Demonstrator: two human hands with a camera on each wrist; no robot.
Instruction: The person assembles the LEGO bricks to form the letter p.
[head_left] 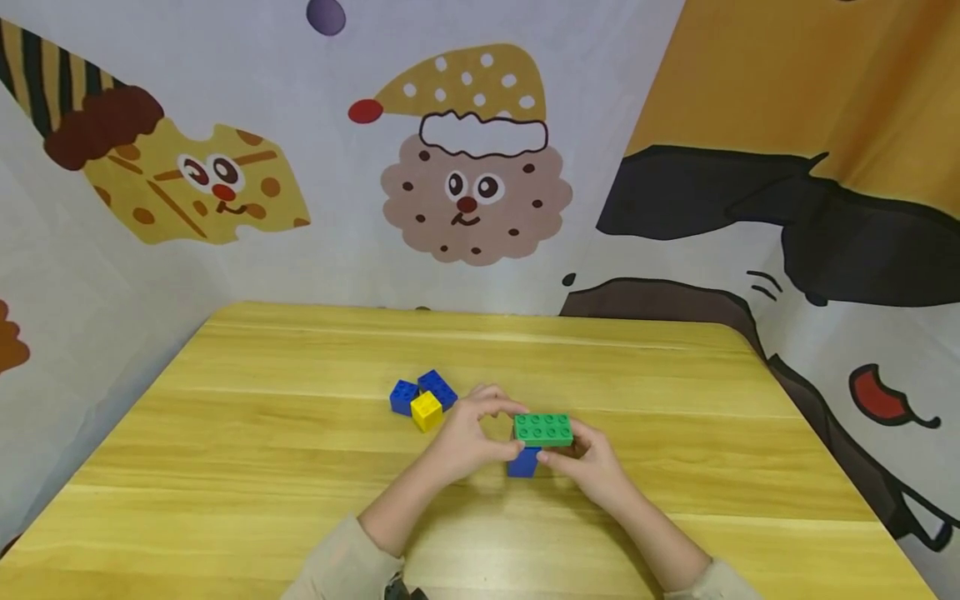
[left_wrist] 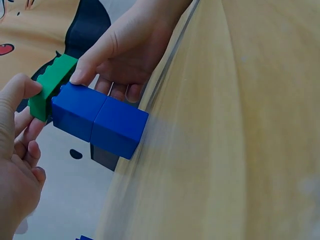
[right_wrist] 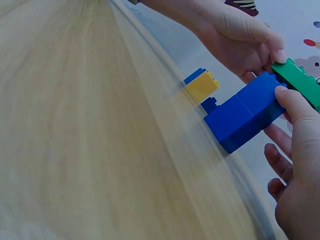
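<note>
My left hand [head_left: 467, 433] pinches a green eight-stud toy brick [head_left: 543, 428] between thumb and fingers. Below it, a stack of two blue bricks [head_left: 522, 464] stands upright on the table. In the left wrist view, the green brick sits at the top of the upper blue brick [left_wrist: 79, 111], some blue studs showing between them. The lower blue brick [left_wrist: 120, 127] meets the tabletop. My right hand [head_left: 597, 472] holds the stack near its top, its thumb [right_wrist: 295, 102] against the upper blue brick and its other fingers partly hidden behind.
On the wooden table [head_left: 300, 483], left of and beyond my hands, lie a yellow brick [head_left: 427, 412] and two blue bricks, one at the left [head_left: 403, 397] and one behind [head_left: 437, 389]. A cartoon-printed cloth [head_left: 315, 275] hangs behind the table.
</note>
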